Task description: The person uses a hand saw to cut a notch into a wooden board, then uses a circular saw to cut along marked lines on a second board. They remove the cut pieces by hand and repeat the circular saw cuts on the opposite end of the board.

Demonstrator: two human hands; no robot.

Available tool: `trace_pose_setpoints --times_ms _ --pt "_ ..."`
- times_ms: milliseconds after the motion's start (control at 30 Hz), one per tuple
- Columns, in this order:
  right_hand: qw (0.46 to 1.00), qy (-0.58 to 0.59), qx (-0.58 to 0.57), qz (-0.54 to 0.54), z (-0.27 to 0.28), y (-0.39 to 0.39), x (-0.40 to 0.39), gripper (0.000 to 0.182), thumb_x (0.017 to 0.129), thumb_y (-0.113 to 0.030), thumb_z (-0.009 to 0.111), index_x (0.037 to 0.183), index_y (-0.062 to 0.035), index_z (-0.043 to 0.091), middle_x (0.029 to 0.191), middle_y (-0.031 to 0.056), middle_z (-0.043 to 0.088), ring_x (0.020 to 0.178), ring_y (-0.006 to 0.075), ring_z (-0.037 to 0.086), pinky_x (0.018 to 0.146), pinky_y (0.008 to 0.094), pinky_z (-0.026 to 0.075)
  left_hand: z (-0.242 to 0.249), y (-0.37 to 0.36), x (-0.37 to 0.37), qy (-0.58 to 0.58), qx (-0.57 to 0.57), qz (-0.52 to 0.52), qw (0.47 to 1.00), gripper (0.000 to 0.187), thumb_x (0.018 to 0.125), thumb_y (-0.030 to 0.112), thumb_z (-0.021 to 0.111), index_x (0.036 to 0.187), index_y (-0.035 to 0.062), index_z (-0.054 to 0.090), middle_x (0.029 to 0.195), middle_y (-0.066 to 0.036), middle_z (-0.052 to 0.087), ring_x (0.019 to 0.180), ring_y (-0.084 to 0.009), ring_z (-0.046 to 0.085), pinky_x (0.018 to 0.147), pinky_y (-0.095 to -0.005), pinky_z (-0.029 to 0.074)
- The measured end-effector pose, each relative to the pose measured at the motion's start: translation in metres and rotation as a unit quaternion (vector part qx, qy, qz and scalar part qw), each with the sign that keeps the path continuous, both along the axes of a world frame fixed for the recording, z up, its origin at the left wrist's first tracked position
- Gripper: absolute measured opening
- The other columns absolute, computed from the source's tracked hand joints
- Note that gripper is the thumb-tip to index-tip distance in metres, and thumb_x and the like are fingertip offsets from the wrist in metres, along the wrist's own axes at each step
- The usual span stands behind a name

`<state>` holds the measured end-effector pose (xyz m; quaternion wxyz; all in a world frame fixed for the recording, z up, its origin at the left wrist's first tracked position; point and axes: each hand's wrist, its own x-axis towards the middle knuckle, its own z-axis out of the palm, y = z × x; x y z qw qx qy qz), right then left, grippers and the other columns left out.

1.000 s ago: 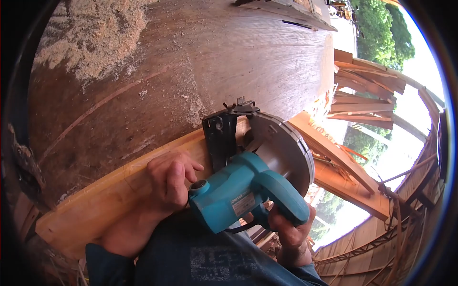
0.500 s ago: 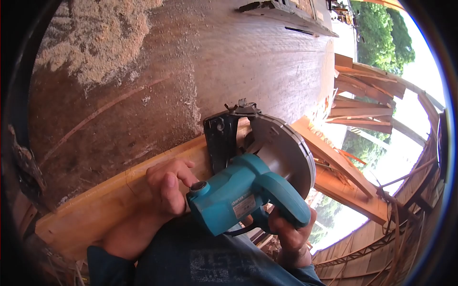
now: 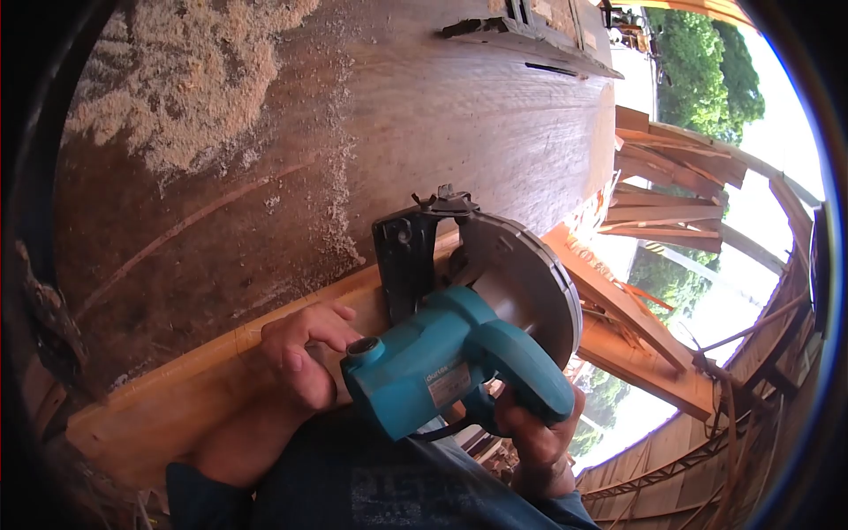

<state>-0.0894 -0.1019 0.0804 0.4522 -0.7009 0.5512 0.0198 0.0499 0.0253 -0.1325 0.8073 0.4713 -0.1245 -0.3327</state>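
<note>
A teal circular saw [image 3: 415,371] with a grey blade guard and a black base plate sits over a long wooden plank [image 3: 159,389]. My right hand [image 3: 537,433] is wrapped round the saw's rear handle, its fingers partly hidden behind the grip. On the plank, just left of the motor housing, lies my left hand [image 3: 305,349], fingers bent and pressed against the wood, with the index finger pointing toward the saw. The saw's blade is hidden by the guard and the housing.
A broad brown worktable [image 3: 459,115] stretches beyond the plank, with a heap of sawdust [image 3: 194,79] at upper left. A worn wooden piece [image 3: 530,40] lies at its far side. Stacked boards [image 3: 667,203] and an orange-brown beam [image 3: 649,362] stand on the right.
My left hand has shifted slightly left along the plank, a little farther from the motor housing. The saw has moved only slightly left in view, still in my right hand.
</note>
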Motion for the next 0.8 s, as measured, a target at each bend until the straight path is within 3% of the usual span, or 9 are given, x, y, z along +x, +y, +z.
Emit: trace_pose_setpoints --times_ms 133,267,300,433,533,567,667,700,800 --pt "0.999 0.035 -0.019 0.011 0.001 -0.008 0.018 0.028 0.074 -0.013 0.074 0.094 0.0045 0.066 0.074 0.0072 0.064 0.064 0.0141 0.06 0.06 0.0285 0.048 -0.008 0.002 0.003 0.009 -0.054 0.015 0.998 0.076 0.1 0.071 0.024 0.088 0.0032 0.056 0.084 -0.012 0.065 0.081 -0.0228 0.063 0.089 -0.0427 0.048" --pt "0.998 -0.055 0.013 0.002 -0.003 -0.023 0.042 0.03 0.078 -0.006 0.075 0.104 0.004 0.065 0.084 0.0059 0.067 0.072 0.0117 0.062 0.065 0.0273 0.05 -0.01 0.004 0.01 0.006 -0.039 0.037 0.999 0.081 0.098 0.074 0.023 0.108 0.0005 0.054 0.104 -0.016 0.064 0.098 -0.0247 0.063 0.093 -0.0421 0.047" --pt "0.997 -0.074 0.013 0.025 -0.005 -0.024 0.042 0.03 0.081 -0.007 0.075 0.106 0.0042 0.065 0.086 0.0058 0.067 0.075 0.0114 0.063 0.067 0.0267 0.05 -0.009 0.005 0.01 0.014 -0.004 0.052 0.999 0.087 0.097 0.075 0.024 0.11 -0.005 0.054 0.104 -0.018 0.064 0.1 -0.024 0.064 0.094 -0.0405 0.049" --pt "0.989 -0.141 0.037 0.032 -0.007 -0.017 0.046 0.03 0.088 -0.008 0.075 0.113 0.0044 0.065 0.093 0.0056 0.068 0.083 0.0102 0.063 0.072 0.0253 0.051 -0.007 0.004 0.011 0.028 0.046 0.051 0.997 0.083 0.099 0.072 0.02 0.118 -0.0026 0.051 0.099 -0.014 0.064 0.093 -0.0205 0.062 0.089 -0.0345 0.048" --pt "0.994 -0.111 -0.007 0.021 0.0 -0.01 0.047 0.032 0.087 -0.009 0.077 0.114 0.0038 0.065 0.094 0.0052 0.069 0.084 0.0091 0.062 0.074 0.0251 0.051 -0.01 0.007 0.016 0.018 0.099 0.042 0.994 0.079 0.1 0.07 0.019 0.118 -0.0003 0.05 0.089 -0.01 0.063 0.085 -0.017 0.06 0.084 -0.0312 0.046" --pt "0.992 -0.116 -0.046 0.026 0.0 -0.008 0.039 0.031 0.086 -0.008 0.077 0.113 0.0025 0.066 0.094 0.004 0.069 0.086 0.0082 0.061 0.075 0.0253 0.051 -0.006 0.004 0.017 0.029 0.112 0.06 0.991 0.074 0.101 0.067 0.02 0.11 0.0013 0.053 0.075 -0.005 0.058 0.069 -0.0132 0.055 0.071 -0.028 0.044" --pt "0.989 -0.118 -0.091 -0.021 0.015 -0.028 -0.002 0.026 0.085 -0.005 0.075 0.109 0.0015 0.067 0.089 0.0026 0.069 0.079 0.0075 0.062 0.07 0.0247 0.051 -0.016 0.013 0.022 -0.067 0.139 0.005 0.988 0.069 0.103 0.062 0.022 0.098 0.0031 0.057 0.065 -0.002 0.053 0.058 -0.0106 0.05 0.058 -0.0253 0.039" --pt "0.989 -0.113 -0.094 -0.02 0.022 -0.041 -0.019 0.024 0.084 -0.004 0.074 0.107 0.0014 0.068 0.086 0.0022 0.068 0.075 0.0073 0.061 0.066 0.0242 0.051 -0.017 0.01 0.019 -0.106 0.156 0.022 0.982 0.057 0.107 0.05 0.031 0.086 0.0039 0.058 0.06 0.0 0.05 0.051 -0.0089 0.044 0.049 -0.0254 0.032" --pt "0.986 -0.106 -0.13 -0.001 0.04 -0.089 -0.053 0.02 0.085 -0.006 0.073 0.103 0.0014 0.068 0.078 0.0018 0.067 0.063 0.0064 0.06 0.057 0.0225 0.049 -0.01 -0.007 0.021 -0.225 0.19 0.045 0.954 0.045 0.108 0.036 0.04 0.082 0.0038 0.057 0.056 -0.003 0.047 0.05 -0.0115 0.046 0.048 -0.03 0.035"
